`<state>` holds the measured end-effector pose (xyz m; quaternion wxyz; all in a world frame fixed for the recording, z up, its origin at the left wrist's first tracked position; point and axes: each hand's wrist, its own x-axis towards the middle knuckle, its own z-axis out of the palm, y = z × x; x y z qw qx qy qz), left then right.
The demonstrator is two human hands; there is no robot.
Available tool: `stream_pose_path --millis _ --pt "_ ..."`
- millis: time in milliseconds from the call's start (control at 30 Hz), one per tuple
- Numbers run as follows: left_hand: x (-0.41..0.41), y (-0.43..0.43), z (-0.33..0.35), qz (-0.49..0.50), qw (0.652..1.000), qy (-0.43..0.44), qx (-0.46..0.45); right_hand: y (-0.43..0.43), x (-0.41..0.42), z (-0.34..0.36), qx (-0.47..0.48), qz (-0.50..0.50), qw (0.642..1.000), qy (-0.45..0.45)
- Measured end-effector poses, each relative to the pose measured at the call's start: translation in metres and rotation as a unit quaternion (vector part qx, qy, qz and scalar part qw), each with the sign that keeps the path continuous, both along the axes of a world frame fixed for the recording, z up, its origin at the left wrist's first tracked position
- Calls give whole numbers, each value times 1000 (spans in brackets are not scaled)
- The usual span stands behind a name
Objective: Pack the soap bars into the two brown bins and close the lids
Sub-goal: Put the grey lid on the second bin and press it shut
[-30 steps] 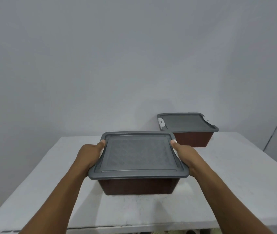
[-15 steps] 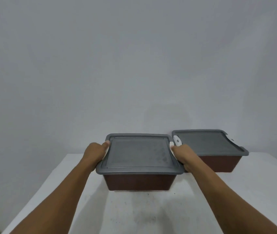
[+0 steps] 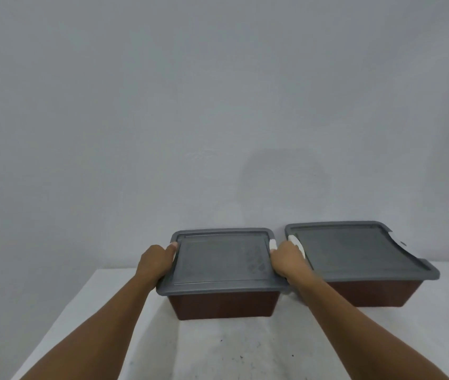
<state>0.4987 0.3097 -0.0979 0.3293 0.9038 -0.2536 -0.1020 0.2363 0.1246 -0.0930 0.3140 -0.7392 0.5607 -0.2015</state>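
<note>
Novice: Head view is all we have. Where do the bins sit?

Packer: Side by side at the far end of the white table, close to the grey wall. The left bin has its grey lid on. The right bin stands just beside it across a narrow gap, and the right lid is on too. No soap bars show, since both lids hide whatever is inside.

Novice: And the hands?

Packer: The left hand grips the left bin's left rim, with the thumb on top of the lid and the other fingers curled under the edge, out of sight. The right hand does the same on the right rim, in the gap between the bins, its thumb beside a white latch.

Novice: Is the bin set down or carried?

Packer: Its base looks to meet the table, but I cannot tell whether the hands bear any weight.

Novice: How will it handle?

Packer: I judge it to be stiff, smooth plastic: sturdy, but easy to let slip. If it is full of soap it will be hefty for its size, and loose bars could slide if it tips. Hold it under the rim on both short sides and keep it level. Don't trust the lid alone. I cannot make out whether this latch, or the far latch on the right bin, is snapped shut.
</note>
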Motion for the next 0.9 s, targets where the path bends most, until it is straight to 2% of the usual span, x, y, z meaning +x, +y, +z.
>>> stream_pose_path --millis 67,233,500,567,633,733,800,900 --pt "8 -9 -6 5 1000 1 4 -11 7 -5 -13 19 1000 3" --pt "27 -29 -17 6 1000 -1 21 -12 23 -14 2 -15 999 44" --pt "33 -30 -21 6 1000 20 4 -6 27 -15 6 -20 1000 17" --pt "27 -28 -17 8 1000 -8 2 -5 24 -13 5 -13 1000 7" --pt "18 -24 -9 12 999 -47 -21 0 20 -12 -36 3 999 13" --pt "1 -13 8 -13 990 -126 -56 16 9 -8 -151 38 984 82" --pt "-11 -2 24 -49 981 -175 -73 27 0 1 -179 53 977 101" --pt "-31 11 56 -119 961 -222 -115 37 -10 25 -175 69 982 18"
